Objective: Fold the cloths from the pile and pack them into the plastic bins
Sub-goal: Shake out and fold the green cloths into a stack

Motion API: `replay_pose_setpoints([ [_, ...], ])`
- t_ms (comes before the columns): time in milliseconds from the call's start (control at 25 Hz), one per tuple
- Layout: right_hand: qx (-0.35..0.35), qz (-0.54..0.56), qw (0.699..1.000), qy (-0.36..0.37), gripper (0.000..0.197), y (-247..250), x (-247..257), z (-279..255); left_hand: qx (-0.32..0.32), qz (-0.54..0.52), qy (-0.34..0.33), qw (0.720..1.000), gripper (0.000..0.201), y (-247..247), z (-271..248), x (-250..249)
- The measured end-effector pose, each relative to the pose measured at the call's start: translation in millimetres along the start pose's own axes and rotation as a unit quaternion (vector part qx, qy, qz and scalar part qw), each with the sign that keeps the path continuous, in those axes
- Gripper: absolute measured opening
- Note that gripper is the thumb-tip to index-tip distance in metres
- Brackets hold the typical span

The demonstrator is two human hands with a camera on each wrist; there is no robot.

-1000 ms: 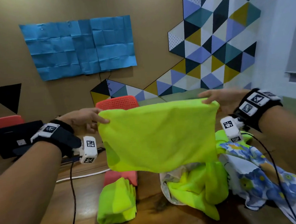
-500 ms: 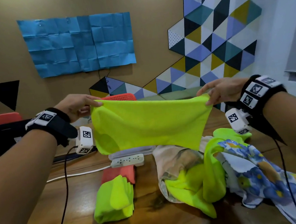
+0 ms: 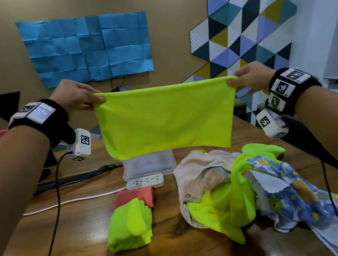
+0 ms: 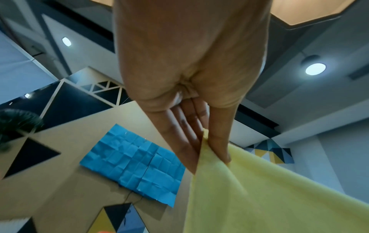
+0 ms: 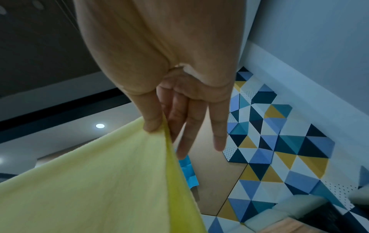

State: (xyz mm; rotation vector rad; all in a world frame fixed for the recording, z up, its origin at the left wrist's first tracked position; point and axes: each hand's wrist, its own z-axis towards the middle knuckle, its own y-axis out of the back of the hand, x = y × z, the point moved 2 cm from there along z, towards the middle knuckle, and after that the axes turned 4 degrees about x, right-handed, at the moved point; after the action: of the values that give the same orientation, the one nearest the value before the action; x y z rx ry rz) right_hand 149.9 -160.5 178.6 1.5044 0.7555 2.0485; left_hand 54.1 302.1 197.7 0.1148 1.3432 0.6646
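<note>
1. The left hand point(image 3: 74, 95) sits left of centre in the head view, thumb and fingers pinched together on the upper left corner of a yellow-green cloth point(image 3: 165, 118); the left wrist view shows the thumb point(image 4: 219, 141) pressing the fabric point(image 4: 269, 197) against the fingers.
2. The right hand point(image 3: 250, 77) sits right of centre at the same height, clamped on the upper right corner; in the right wrist view the thumb point(image 5: 151, 119) pins the cloth point(image 5: 99, 181) while the other fingers point(image 5: 218, 134) hang straight and free behind it.
3. The cloth is stretched in the air between the two hands, its long axis running left to right across the frame, top edge level, the rest hanging straight down toward the table point(image 3: 81, 229).
4. Below its lower edge, mid-frame, stands a clear plastic bin point(image 3: 149, 163), with a white power strip point(image 3: 145, 180) just in front.
5. Lower centre lies a folded yellow-green cloth point(image 3: 130, 224) overlapping a folded red cloth point(image 3: 135, 195).
6. Lower right is the loose pile point(image 3: 252, 190): pale pink, yellow-green and blue flowered fabric heaped together.
</note>
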Motion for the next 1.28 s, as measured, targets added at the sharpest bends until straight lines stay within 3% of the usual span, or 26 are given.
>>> replay_pose_setpoints([
  [200, -0.071, 0.109, 0.991, 0.032, 0.013, 3, 6, 4, -0.043, 0.097, -0.035, 0.994, 0.025, 14, 5, -13],
  [360, -0.086, 0.184, 0.979, 0.012, 0.018, 0, 5, 6, 0.038, -0.079, -0.021, 0.996, 0.023, 18, 0, -8],
  [440, -0.097, 0.213, 0.972, -0.002, 0.022, -6, 5, 6, 0.043, -0.139, -0.039, 0.989, 0.023, 14, -5, -5],
  [600, -0.153, 0.117, 0.981, -0.004, 0.04, -18, 6, 11, 0.001, -0.157, -0.067, 0.985, 0.02, -4, -9, 0],
  [760, -0.187, 0.077, 0.979, -0.028, 0.046, -24, 1, 7, -0.019, -0.149, -0.012, 0.989, 0.04, -9, -1, 6],
  [920, -0.154, 0.122, 0.98, -0.045, 0.057, -28, 9, 4, -0.015, -0.163, 0.051, 0.985, 0.035, -21, -3, 1],
  [1000, -0.09, 0.203, 0.973, -0.059, 0.069, -30, 13, 4, 0.04, -0.191, 0.068, 0.978, 0.029, -26, -7, -4],
  [1040, -0.059, 0.254, 0.964, -0.056, 0.063, -31, 14, 4, 0.067, -0.202, 0.07, 0.975, 0.026, -27, -9, -5],
  [1120, -0.041, 0.321, 0.944, -0.062, 0.034, -31, 8, 5, 0.055, -0.232, 0.069, 0.969, 0.019, -26, -7, -4],
  [1200, -0.062, 0.29, 0.953, -0.054, 0.02, -29, 2, 6, -0.001, -0.213, 0.047, 0.976, 0.018, -26, -4, 1],
  [1280, -0.099, 0.186, 0.977, -0.034, 0.024, -30, -6, 13, -0.057, -0.108, -0.022, 0.992, 0.02, -29, 4, 9],
])
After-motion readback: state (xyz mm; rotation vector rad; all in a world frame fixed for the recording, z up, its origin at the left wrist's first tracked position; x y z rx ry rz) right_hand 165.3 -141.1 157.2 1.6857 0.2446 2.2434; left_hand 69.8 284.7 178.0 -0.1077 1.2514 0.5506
